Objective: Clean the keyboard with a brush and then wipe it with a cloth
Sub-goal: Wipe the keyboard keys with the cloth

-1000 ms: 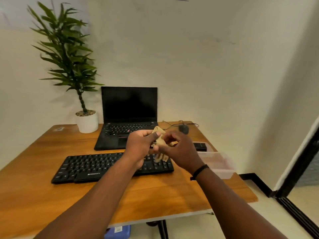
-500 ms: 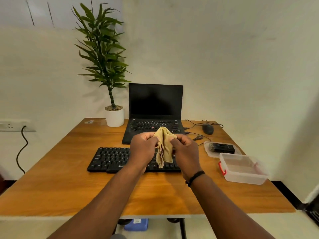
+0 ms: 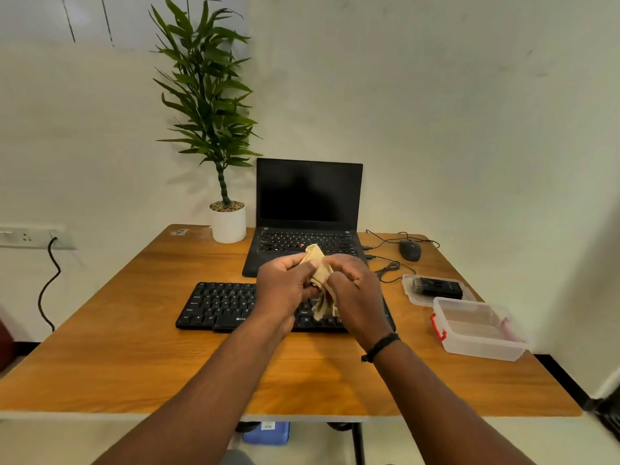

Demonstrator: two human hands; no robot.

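**Cloth held in both hands above the keyboard**

Here the left hand (image 3: 285,286) and right hand (image 3: 355,293) both had fingers curled round a tan cloth (image 3: 320,280), bunched between them just above the black keyboard (image 3: 221,305) on the wooden table (image 3: 134,347). The brush (image 3: 436,286) lay on a clear lid (image 3: 411,293) to the right, beside a clear box (image 3: 479,330); a laptop (image 3: 308,196) stood behind
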